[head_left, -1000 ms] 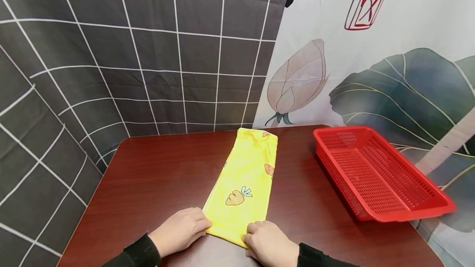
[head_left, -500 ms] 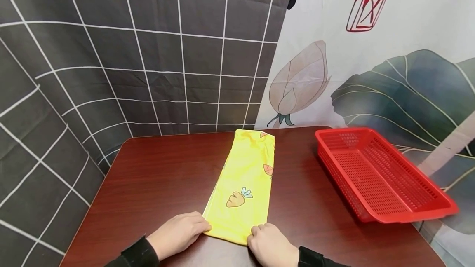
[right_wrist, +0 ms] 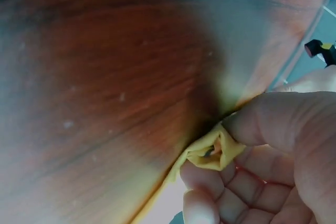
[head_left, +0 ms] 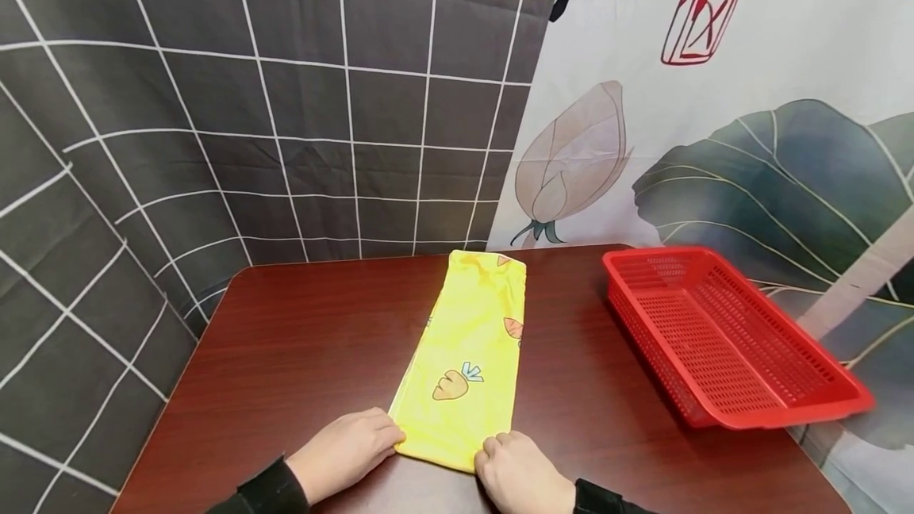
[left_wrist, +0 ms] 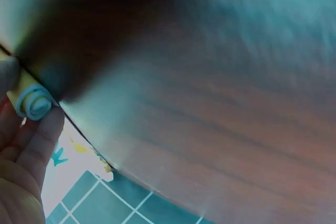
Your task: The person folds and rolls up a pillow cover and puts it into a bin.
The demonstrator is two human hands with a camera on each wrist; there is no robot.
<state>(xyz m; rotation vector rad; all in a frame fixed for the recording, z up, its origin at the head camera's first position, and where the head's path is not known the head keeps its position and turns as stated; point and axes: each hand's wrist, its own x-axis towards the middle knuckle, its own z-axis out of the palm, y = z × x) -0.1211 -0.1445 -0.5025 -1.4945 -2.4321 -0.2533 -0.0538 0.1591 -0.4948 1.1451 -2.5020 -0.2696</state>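
**Both hands pinch the rolled near end of a yellow carrot-print cloth**

The left hand (head_left: pixel 346 450) lies low on the brown wooden table (head_left: pixel 300 339), knuckles up, black sleeve (head_left: pixel 260 490) at the wrist, its fingertips meeting the near left corner of the yellow carrot-print cloth (head_left: pixel 467 355). In the left wrist view the fingers (left_wrist: pixel 37 140) curl round a small tight roll of the fabric's end, so this hand is clamped on the cloth. The cloth itself is folded into a long narrow strip that runs from the near edge of the table, between the two hands, away to the far edge by the wall; carrots are printed along it. The right hand (head_left: pixel 521 470) sits at the near right corner of the strip, also knuckles up. In the right wrist view its thumb and fingers (right_wrist: pixel 210 179) pinch the rolled yellow end tight.

To the right, well apart from the cloth, a red perforated plastic basket (head_left: pixel 778 419) stands on the table, its right end overhanging the edge. Behind the table hang a dark grid-pattern curtain (head_left: pixel 250 101) on the left and a lotus-print curtain (head_left: pixel 714 149) on the right, which bears a red seal-style character (head_left: pixel 703 2) that I cannot read.
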